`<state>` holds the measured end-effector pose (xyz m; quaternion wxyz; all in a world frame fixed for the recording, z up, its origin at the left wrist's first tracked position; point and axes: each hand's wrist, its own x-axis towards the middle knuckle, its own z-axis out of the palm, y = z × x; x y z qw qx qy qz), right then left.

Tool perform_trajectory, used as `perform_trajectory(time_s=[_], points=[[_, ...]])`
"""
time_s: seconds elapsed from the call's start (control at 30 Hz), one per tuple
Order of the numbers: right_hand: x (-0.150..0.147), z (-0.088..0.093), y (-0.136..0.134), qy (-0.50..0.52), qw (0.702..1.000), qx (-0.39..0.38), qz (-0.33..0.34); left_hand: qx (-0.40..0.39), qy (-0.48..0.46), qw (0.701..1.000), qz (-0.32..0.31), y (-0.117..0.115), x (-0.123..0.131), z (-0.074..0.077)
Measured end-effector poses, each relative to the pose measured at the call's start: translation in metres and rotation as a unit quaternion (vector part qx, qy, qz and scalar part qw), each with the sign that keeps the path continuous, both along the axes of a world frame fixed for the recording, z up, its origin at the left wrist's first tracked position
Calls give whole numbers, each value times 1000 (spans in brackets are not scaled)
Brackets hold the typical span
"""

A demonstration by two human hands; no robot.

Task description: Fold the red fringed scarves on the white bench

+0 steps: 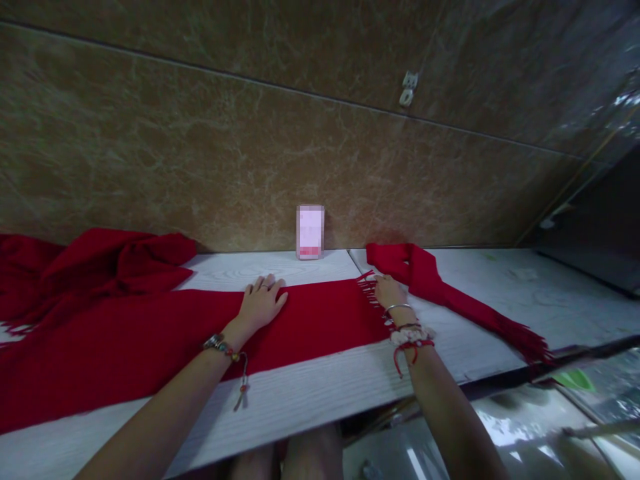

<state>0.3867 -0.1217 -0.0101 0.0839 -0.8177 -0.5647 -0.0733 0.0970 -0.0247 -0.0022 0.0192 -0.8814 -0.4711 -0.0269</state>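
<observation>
A long red scarf (150,340) lies spread flat across a white wood-grain table (320,393), its fringed end (369,293) to the right. My left hand (261,303) rests flat on the scarf's far edge, fingers spread. My right hand (389,291) sits at the fringed end with its fingers curled on the tassels. Both wrists wear bracelets.
A second red scarf (440,287) lies diagonally on the table's right part. A bunched red cloth (100,263) is heaped at the back left. A small pink-and-white card (310,231) leans on the brown marble wall (250,153). The table's near edge runs above my knees.
</observation>
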Motion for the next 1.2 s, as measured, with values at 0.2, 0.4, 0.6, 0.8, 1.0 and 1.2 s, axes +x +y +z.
perform_trajectory(time_s=[0.2, 0.4, 0.6, 0.8, 1.0, 1.2], points=[[-18, 10, 9, 11, 997, 47, 66, 1, 4, 1000, 1, 0, 0, 1], [-19, 4, 6, 5, 999, -9, 44, 2, -10, 1000, 1, 1, 0, -1], [-7, 14, 2, -10, 1000, 22, -14, 1, 8, 1000, 2, 2, 0, -2], [-32, 9, 19, 4, 988, -17, 154, 6, 0, 1000, -4, 3, 0, -5], [-4, 3, 7, -16, 999, -4, -33, 6, -12, 1000, -3, 4, 0, -6], [-8, 16, 2, -16, 998, 58, -16, 11, -20, 1000, -10, 5, -1, -6]])
